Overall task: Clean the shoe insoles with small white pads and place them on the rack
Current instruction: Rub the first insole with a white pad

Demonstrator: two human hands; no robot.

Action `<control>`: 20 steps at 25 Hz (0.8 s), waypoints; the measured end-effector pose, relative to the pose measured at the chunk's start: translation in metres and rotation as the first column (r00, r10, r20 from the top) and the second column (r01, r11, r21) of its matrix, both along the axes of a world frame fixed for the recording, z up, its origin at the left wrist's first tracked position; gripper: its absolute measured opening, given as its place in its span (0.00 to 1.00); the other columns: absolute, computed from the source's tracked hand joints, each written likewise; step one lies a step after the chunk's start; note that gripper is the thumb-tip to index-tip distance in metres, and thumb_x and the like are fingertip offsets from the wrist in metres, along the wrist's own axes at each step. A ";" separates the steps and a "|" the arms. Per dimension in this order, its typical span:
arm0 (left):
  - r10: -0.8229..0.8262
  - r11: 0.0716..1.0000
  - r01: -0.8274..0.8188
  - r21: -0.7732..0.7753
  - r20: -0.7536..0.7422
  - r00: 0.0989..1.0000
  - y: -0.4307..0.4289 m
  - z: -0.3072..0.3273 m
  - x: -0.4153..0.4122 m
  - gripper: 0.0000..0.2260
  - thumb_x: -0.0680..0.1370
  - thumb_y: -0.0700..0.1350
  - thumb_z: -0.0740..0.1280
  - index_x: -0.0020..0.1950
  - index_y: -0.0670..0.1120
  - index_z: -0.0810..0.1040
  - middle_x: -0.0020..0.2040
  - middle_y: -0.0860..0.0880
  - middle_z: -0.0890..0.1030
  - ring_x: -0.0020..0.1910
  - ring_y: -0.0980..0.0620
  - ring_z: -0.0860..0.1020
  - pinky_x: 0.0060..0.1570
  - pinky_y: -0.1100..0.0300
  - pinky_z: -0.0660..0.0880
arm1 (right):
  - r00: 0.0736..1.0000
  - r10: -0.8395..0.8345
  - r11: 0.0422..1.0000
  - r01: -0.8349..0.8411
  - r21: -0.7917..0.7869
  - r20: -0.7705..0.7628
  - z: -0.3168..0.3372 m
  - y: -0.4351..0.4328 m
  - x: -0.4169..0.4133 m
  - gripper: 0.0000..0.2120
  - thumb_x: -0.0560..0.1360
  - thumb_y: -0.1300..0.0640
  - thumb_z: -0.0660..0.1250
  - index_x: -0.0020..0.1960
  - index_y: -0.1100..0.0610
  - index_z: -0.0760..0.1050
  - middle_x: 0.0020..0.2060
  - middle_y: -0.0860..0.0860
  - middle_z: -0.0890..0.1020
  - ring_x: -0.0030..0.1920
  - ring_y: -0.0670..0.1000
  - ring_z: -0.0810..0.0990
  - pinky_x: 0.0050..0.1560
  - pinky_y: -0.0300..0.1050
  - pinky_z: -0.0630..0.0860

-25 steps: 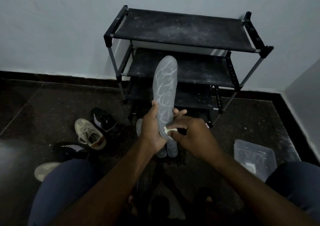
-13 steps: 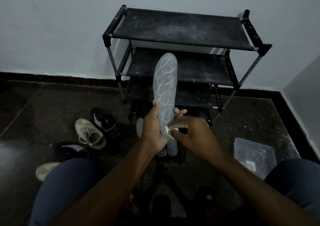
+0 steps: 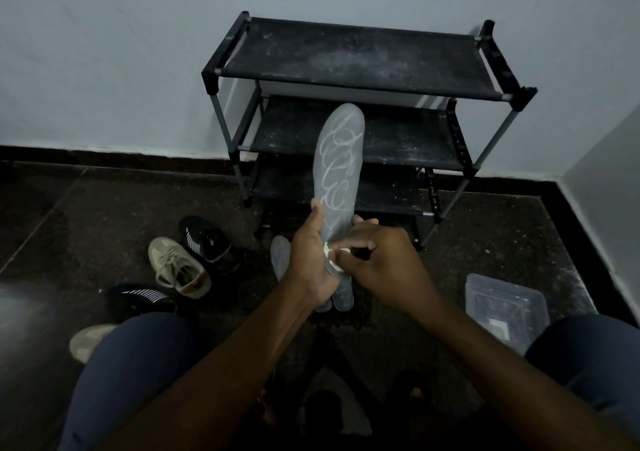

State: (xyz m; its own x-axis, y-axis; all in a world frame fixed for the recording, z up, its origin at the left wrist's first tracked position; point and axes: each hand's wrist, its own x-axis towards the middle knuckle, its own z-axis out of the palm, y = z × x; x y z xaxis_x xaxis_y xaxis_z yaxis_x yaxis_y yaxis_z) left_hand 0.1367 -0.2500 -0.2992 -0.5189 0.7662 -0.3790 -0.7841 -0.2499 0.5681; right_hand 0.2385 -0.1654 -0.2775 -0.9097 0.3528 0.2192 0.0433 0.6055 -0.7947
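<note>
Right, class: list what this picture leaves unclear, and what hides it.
All head view.
Heel of the held grey translucent insole: covered by the left hand and right hand.
The small white pad: mostly under the right hand.
The grey insoles on the floor: count unclear behind the left hand.
The clear plastic box: contents too dim.

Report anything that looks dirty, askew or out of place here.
The rack shelves are speckled with whitish dust, and the held insole carries looping white smears. Several shoes lie scattered on the floor to its left, pointing different ways.
</note>
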 end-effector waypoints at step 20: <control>-0.012 0.999 0.015 0.043 -0.077 0.997 -0.001 0.007 0.000 0.29 0.83 0.63 0.53 0.57 0.39 0.79 0.47 0.40 0.83 0.63 0.40 0.79 0.67 0.48 0.73 | 0.997 0.077 0.997 -0.077 0.001 -0.015 0.001 0.001 0.016 0.06 0.74 0.64 0.75 0.49 0.56 0.88 0.46 0.46 0.87 0.48 0.43 0.85 0.53 0.39 0.80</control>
State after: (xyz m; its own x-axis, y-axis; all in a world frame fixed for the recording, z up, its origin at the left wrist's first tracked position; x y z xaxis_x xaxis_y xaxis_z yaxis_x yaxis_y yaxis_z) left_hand 0.1364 -0.2508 -0.2917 -0.5348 0.7881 -0.3047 -0.7418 -0.2653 0.6159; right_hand 0.2541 -0.1642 -0.2768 -0.9308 0.2813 0.2335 -0.0159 0.6068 -0.7947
